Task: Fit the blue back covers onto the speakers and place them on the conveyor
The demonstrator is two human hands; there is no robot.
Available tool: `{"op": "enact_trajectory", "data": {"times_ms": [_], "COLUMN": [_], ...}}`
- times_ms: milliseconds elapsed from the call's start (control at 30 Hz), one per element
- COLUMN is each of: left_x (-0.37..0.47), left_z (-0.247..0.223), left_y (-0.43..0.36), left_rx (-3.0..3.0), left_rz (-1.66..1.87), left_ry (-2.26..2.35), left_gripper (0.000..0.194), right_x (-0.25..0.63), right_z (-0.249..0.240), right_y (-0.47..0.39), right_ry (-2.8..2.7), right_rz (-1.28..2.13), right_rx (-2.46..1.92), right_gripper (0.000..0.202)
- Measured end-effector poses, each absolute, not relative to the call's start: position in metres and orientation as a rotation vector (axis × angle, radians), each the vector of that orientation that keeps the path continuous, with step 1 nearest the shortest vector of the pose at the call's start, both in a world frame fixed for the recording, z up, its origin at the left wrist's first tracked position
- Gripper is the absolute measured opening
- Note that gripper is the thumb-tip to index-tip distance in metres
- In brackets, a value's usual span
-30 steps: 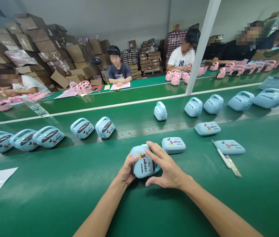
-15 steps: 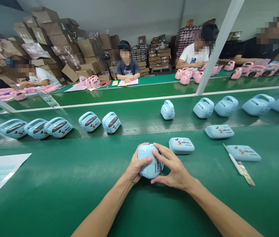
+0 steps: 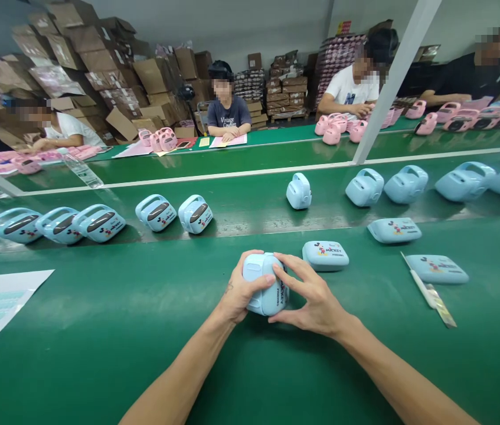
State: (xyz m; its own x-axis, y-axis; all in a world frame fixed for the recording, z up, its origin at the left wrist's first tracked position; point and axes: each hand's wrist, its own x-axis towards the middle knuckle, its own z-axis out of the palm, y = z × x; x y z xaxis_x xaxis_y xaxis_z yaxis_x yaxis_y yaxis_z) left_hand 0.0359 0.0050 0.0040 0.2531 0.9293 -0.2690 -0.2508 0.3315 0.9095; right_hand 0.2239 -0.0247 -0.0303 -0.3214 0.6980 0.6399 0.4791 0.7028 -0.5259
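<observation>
A light blue plastic housing (image 3: pixel 259 267) with Mickey lettering is held up on its end over the green work surface. My left hand (image 3: pixel 237 289) grips it from the left, thumb across the near face. Curved around its printed right side, my right hand (image 3: pixel 314 298) touches it with its fingers above and thumb below. The underside and part of the print are hidden by the hands. Just beyond my right hand lies a matching printed housing (image 3: pixel 326 257). Two others, a farther housing (image 3: pixel 395 231) and a nearer housing (image 3: pixel 438 270), lie to the right.
A slim white pointed tool (image 3: pixel 422 289) with a shiny strip lies at right. Printed sheets (image 3: pixel 6 307) are at left. Several handled blue units (image 3: pixel 100 224) stand along the belt (image 3: pixel 250 209). Co-workers sit across, with pink units (image 3: pixel 332 133) and a bottle (image 3: pixel 82 170). A post (image 3: pixel 391 94) rises at right.
The view has shifted slightly. Both hands keep hold of the housing with nearly the same grip, and it seems turned only a little, if at all.
</observation>
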Motion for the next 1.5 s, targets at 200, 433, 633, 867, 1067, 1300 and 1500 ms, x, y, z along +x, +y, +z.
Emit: {"op": "enact_trajectory", "data": {"times_ms": [200,433,633,867,1067,1300,1500], "left_x": [0.036,0.042,0.040,0.022,0.020,0.027,0.033], "left_z": [0.005,0.000,-0.010,-0.010,-0.008,-0.007,-0.006], "left_y": [0.007,0.003,0.005,0.015,0.018,0.013,0.013], "left_rx": [0.807,0.783,0.625,0.864,1.105,1.096,0.945], "left_rz": [0.957,1.049,1.081,1.164,1.097,1.136,1.136], "left_ry": [0.960,1.005,0.840,0.692,0.891,0.989,0.964], "left_gripper": [0.071,0.068,0.072,0.079,0.085,0.071,0.065], "right_x": [0.214,0.208,0.207,0.187,0.199,0.200,0.199], "right_z": [-0.036,-0.040,-0.043,-0.039,-0.042,-0.048,-0.040], "right_y": [-0.027,-0.027,-0.022,-0.026,-0.021,-0.023,-0.025], "right_ry": [-1.934,-1.830,-1.517,-0.733,-0.849,-0.886,-0.865], "right_rz": [0.382,0.568,0.794,1.640,1.443,1.401,1.365], "right_rx": [-0.894,-0.929,-0.971,-0.731,-0.751,-0.805,-0.968], "right_gripper": [0.097,0.095,0.094,0.073,0.081,0.066,0.064]}}
